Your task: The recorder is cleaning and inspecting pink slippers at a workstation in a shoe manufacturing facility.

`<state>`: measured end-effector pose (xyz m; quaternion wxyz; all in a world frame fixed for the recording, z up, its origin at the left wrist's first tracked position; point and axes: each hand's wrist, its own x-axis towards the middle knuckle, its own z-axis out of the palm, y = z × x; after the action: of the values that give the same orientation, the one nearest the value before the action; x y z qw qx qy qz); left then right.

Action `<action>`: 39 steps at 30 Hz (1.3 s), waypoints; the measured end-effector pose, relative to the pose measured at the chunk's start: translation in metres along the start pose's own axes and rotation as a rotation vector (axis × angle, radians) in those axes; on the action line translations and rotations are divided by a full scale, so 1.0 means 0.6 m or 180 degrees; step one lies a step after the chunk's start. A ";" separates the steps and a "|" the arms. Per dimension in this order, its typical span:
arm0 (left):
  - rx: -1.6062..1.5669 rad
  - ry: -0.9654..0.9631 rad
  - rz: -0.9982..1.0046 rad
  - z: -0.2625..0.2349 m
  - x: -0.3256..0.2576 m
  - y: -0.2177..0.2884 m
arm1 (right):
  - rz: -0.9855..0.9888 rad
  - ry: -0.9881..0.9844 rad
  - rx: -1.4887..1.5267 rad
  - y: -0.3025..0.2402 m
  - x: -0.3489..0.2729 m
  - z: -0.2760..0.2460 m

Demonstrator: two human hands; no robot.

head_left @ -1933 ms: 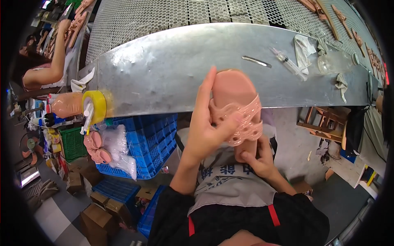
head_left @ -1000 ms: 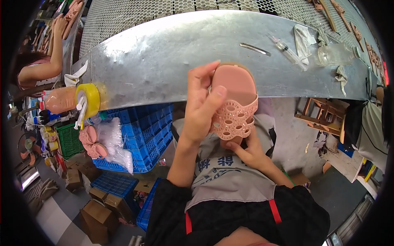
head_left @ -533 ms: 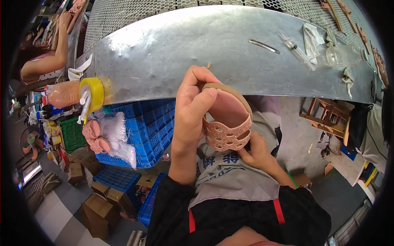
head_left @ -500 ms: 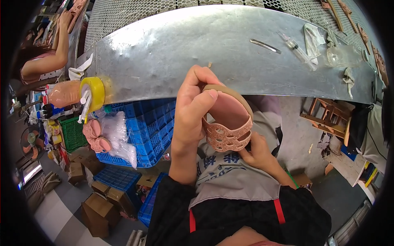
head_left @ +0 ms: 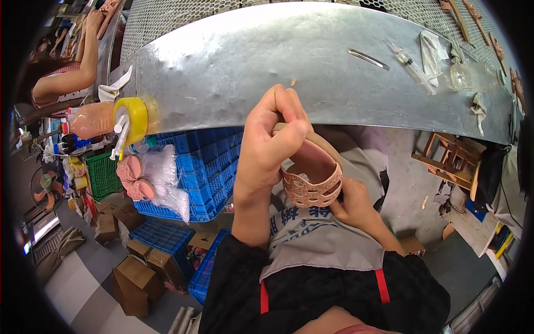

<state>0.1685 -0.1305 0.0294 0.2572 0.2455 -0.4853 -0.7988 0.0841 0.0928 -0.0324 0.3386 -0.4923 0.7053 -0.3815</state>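
Observation:
A pink sandal (head_left: 313, 190) with a cut-out, textured upper is held in front of my apron, just off the near edge of the metal table. My left hand (head_left: 271, 136) is closed around its heel end, thumb bent over the rim, and covers that part. Fingers of my right hand (head_left: 357, 205) grip the toe end from the right side, partly hidden behind the upper. A small tan scrap (head_left: 293, 83) lies on the table beyond my left hand.
On the metal table (head_left: 222, 72) lie a slim blade tool (head_left: 368, 59), a syringe (head_left: 413, 68), cloths (head_left: 431, 53) and a clear jar (head_left: 473, 77). A yellow tape roll (head_left: 141, 119) stands at the left edge. Pink sandals (head_left: 133, 179) sit on a blue crate (head_left: 203, 175). A co-worker (head_left: 67, 83) is far left.
My left hand has curled further over the heel end, its fingers now more tightly bent. The sandal has tilted, showing less of its insole. The view has shifted slightly.

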 end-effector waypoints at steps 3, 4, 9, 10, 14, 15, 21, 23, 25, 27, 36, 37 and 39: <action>-0.0026 0.0287 -0.0157 0.006 0.000 0.001 | 0.0065 -0.0072 0.0036 0.004 0.000 0.003; -0.0031 0.0265 -0.0156 0.007 0.002 0.002 | 0.0115 0.0020 0.0108 0.001 -0.002 0.001; -0.0305 -0.0073 0.0134 -0.002 0.003 -0.004 | 0.0191 0.0132 0.0271 0.002 0.000 -0.001; -0.0309 -0.0106 0.0136 0.001 0.003 -0.003 | 0.0218 0.0159 0.0383 0.007 -0.004 0.001; 0.1822 0.0289 0.0743 0.034 -0.007 0.002 | 0.0306 0.0257 0.1093 -0.010 0.014 -0.010; 0.2027 0.0424 0.0798 0.051 -0.015 0.012 | 0.0327 0.0382 0.1053 -0.013 0.029 -0.013; 0.4551 0.0291 0.2106 0.093 0.023 0.092 | 0.0283 -0.0170 0.2792 -0.089 0.119 -0.004; 0.4950 0.0032 0.2132 0.095 0.064 0.089 | 0.0126 -0.0099 0.3759 -0.095 0.143 0.011; 0.5427 -0.0811 0.1549 0.078 0.090 0.075 | 0.0019 -0.0057 0.3271 -0.101 0.152 -0.003; 0.5662 -0.1140 0.1526 0.051 0.101 0.052 | -0.0802 -0.0490 0.0116 -0.087 0.154 -0.038; 0.5281 -0.0902 0.2432 0.069 0.080 0.016 | 0.0065 0.3034 -0.1997 0.060 0.245 -0.327; 0.4928 -0.1066 0.2557 0.076 0.075 0.013 | 0.0043 0.3030 -0.2005 0.089 0.264 -0.349; 0.4581 -0.1183 0.2635 0.095 0.063 0.009 | 0.0120 0.2667 -0.2870 0.132 0.285 -0.373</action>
<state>0.1048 -0.1199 0.0521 0.2260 0.0167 -0.9600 -0.1644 -0.1901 -0.0067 -0.0116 -0.2022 -0.3827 0.8789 -0.2006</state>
